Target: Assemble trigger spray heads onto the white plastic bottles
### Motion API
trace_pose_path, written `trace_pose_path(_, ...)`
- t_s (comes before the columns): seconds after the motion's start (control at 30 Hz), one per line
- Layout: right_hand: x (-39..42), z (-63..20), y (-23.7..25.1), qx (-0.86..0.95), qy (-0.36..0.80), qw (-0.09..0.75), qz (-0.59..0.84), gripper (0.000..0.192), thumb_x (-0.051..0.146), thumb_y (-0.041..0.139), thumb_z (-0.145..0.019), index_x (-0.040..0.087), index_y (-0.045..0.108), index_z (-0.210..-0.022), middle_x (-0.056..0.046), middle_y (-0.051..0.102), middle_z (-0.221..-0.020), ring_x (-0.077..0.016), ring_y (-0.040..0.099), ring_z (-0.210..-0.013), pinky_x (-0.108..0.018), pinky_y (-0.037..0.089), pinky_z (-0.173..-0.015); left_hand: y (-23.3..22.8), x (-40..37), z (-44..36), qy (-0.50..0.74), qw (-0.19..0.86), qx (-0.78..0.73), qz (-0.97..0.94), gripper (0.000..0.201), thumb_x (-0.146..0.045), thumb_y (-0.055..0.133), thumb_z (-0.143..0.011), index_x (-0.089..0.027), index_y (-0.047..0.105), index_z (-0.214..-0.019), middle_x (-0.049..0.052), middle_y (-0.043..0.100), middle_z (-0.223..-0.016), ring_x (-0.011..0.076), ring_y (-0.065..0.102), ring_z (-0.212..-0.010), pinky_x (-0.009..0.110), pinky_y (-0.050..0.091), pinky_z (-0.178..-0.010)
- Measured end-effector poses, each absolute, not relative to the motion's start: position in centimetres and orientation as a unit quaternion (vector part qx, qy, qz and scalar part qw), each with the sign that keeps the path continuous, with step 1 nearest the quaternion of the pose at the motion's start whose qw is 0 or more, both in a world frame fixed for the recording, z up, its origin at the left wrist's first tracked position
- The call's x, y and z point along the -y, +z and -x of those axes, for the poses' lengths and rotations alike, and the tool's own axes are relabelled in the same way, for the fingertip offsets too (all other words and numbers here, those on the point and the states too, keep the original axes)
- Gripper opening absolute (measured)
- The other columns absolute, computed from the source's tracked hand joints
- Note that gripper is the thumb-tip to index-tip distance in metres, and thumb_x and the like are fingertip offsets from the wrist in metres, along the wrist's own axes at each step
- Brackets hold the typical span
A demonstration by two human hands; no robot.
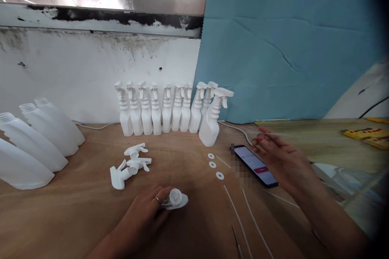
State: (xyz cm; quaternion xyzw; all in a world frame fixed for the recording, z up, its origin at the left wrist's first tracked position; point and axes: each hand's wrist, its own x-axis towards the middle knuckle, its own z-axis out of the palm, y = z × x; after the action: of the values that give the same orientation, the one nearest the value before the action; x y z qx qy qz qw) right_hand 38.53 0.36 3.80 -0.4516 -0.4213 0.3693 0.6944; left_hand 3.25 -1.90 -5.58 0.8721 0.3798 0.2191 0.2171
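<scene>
My left hand (146,212) rests low on the wooden table (75,210) and grips a white spray trigger head (176,199). My right hand (279,158) hovers, blurred, over a phone (252,162) with a lit screen; its fingers are apart and I see nothing in it. Three loose trigger heads (130,165) lie left of centre. Three small white washers (214,166) sit between the hands. Thin clear dip tubes (243,218) lie in front of the phone.
Several assembled white spray bottles (170,109) stand in a row at the wall. Capless white bottles (36,141) lie on their sides at the far left. A blue sheet (288,40) leans behind. Yellow items (367,134) lie far right. A white cable (237,129) runs behind the bottles.
</scene>
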Motion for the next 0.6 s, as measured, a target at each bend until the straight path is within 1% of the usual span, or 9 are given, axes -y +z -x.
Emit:
trace_pose_path(0.07, -0.2, -36.4, 3.0, 0.445, 0.391, 0.657, 0.466, 0.02, 0.038, 0.077, -0.078, 0.02, 0.073, -0.086, 0.0, 0.06, -0.069, -0.0105, 0.058, -0.059, -0.021, 0.048, -0.054, -5.3, 1.9, -3.3, 0.21, 0.225, -0.38, -0.872, 0.039, -0.018, 0.05, -0.092, -0.035, 0.041, -0.125, -0.003, 0.059, -0.111, 0.0176, 0.057, -0.098, 0.031, 0.045, -0.085)
trace_pose_path(0.13, 0.4, -33.7, 2.0, 0.48, 0.416, 0.615, 0.468, 0.028, 0.042, 0.074, -0.08, 0.016, 0.074, -0.091, -0.003, 0.064, -0.066, -0.013, 0.058, -0.053, -0.022, 0.045, -0.044, -5.2, 2.0, -3.4, 0.203, 0.228, -0.384, -0.871, 0.035, -0.018, 0.049, -0.092, -0.033, 0.044, -0.124, -0.003, 0.059, -0.109, 0.018, 0.056, -0.097, 0.031, 0.045, -0.084)
trace_pose_path(0.17, 0.8, -32.2, 1.6, 0.505, 0.43, 0.587, 0.464, 0.03, 0.043, 0.073, -0.081, 0.015, 0.073, -0.09, -0.005, 0.065, -0.067, -0.0145, 0.059, -0.053, -0.023, 0.045, -0.042, -5.2, 2.0, -3.4, 0.202, 0.229, -0.384, -0.871, 0.034, -0.018, 0.049, -0.092, -0.033, 0.044, -0.123, -0.002, 0.058, -0.108, 0.0181, 0.056, -0.097, 0.031, 0.044, -0.084)
trace_pose_path(0.2, 1.3, -30.7, 1.3, 0.557, 0.451, 0.537, 0.444, 0.031, 0.046, 0.069, -0.084, 0.015, 0.072, -0.088, -0.005, 0.066, -0.068, -0.0158, 0.061, -0.053, -0.023, 0.045, -0.041, -5.2, 2.0, -3.4, 0.202, 0.228, -0.383, -0.872, 0.033, -0.019, 0.049, -0.093, -0.032, 0.045, -0.123, -0.002, 0.058, -0.108, 0.0182, 0.056, -0.097, 0.031, 0.044, -0.084)
trace_pose_path(0.23, 1.7, -29.4, 1.1, 0.595, 0.462, 0.501, 0.425, 0.031, 0.047, 0.064, -0.088, 0.017, 0.069, -0.086, -0.004, 0.066, -0.069, -0.0158, 0.062, -0.054, -0.024, 0.046, -0.043, -5.2, 2.0, -3.4, 0.203, 0.227, -0.382, -0.873, 0.033, -0.019, 0.048, -0.093, -0.031, 0.045, -0.123, -0.001, 0.058, -0.108, 0.0182, 0.056, -0.097, 0.031, 0.044, -0.083)
trace_pose_path(0.3, 2.3, -27.1, 0.9, 0.65, 0.455, 0.462, 0.396, 0.031, 0.045, 0.053, -0.095, 0.019, 0.064, -0.083, 0.0, 0.063, -0.065, -0.0128, 0.058, -0.05, -0.022, 0.043, -0.044, -5.3, 2.0, -3.3, 0.203, 0.225, -0.378, -0.875, 0.033, -0.019, 0.048, -0.093, -0.031, 0.046, -0.124, -0.001, 0.059, -0.107, 0.0181, 0.055, -0.096, 0.03, 0.045, -0.083)
trace_pose_path(0.37, 2.4, -25.6, 0.9, 0.714, 0.395, 0.424, 0.392, 0.029, 0.038, 0.048, -0.099, 0.02, 0.06, -0.081, 0.001, 0.062, -0.066, -0.012, 0.057, -0.054, -0.022, 0.043, -0.05, -5.3, 2.0, -3.3, 0.204, 0.219, -0.375, -0.878, 0.033, -0.02, 0.049, -0.093, -0.029, 0.047, -0.125, 0.001, 0.059, -0.106, 0.0183, 0.056, -0.096, 0.029, 0.046, -0.083)
trace_pose_path(0.47, 2.0, -24.6, 0.6, 0.779, 0.31, 0.384, 0.387, 0.026, 0.03, 0.046, -0.1, 0.02, 0.058, -0.079, 0.002, 0.06, -0.069, -0.0129, 0.057, -0.063, -0.023, 0.043, -0.061, -5.3, 2.0, -3.3, 0.215, 0.204, -0.367, -0.882, 0.036, -0.02, 0.049, -0.093, -0.027, 0.048, -0.128, 0.004, 0.06, -0.106, 0.0187, 0.057, -0.096, 0.029, 0.047, -0.084)
trace_pose_path(0.6, 1.5, -24.3, 0.1, 0.799, 0.289, 0.374, 0.372, 0.025, 0.028, 0.045, -0.1, 0.02, 0.055, -0.079, 0.002, 0.058, -0.07, -0.0133, 0.054, -0.063, -0.024, 0.041, -0.061, -5.4, 2.0, -3.2, 0.226, 0.193, -0.361, -0.884, 0.039, -0.019, 0.049, -0.092, -0.026, 0.047, -0.13, 0.005, 0.061, -0.106, 0.0187, 0.058, -0.096, 0.029, 0.048, -0.085)
